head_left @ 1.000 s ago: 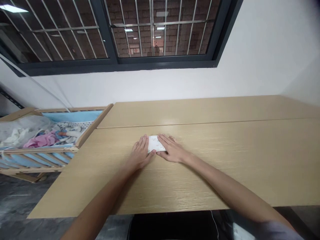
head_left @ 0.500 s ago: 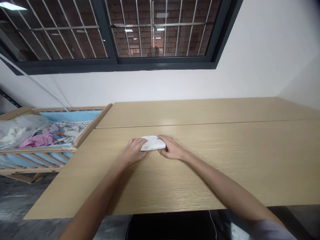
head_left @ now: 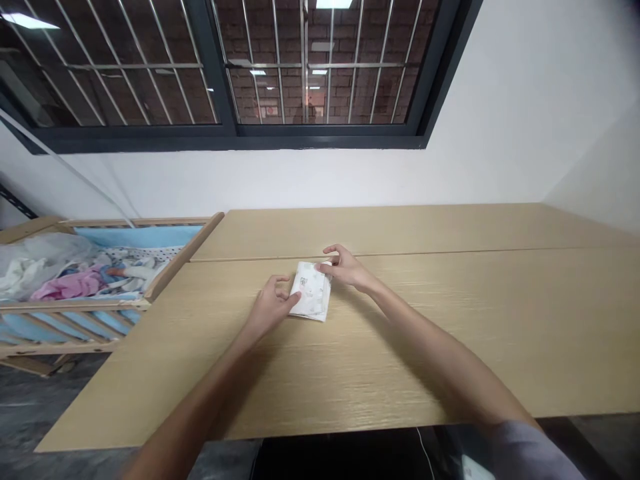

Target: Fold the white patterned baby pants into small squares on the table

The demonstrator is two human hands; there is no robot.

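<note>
A small folded white cloth point(head_left: 313, 293) with faint grey prints sits at the middle of the wooden table, its long side now pointing toward me. My left hand point(head_left: 273, 307) is at its left edge, thumb pressed on top; the other fingers are curled at the side and partly hidden. At the upper right corner is my right hand point(head_left: 345, 267), its thumb and a finger touching the cloth while the index finger is raised and apart from it.
The pale wooden table point(head_left: 450, 320) has a seam running across its rear part. To the left stands a wooden crib point(head_left: 185, 257) with blue lining, holding clothes point(head_left: 75, 283) and a plastic bag. A barred window point(head_left: 320, 137) is set in the white wall behind.
The cloth has turned from lying crosswise to lengthwise and shows a larger face. My right hand has moved up to its far corner and loosened; my left thumb has come on top.
</note>
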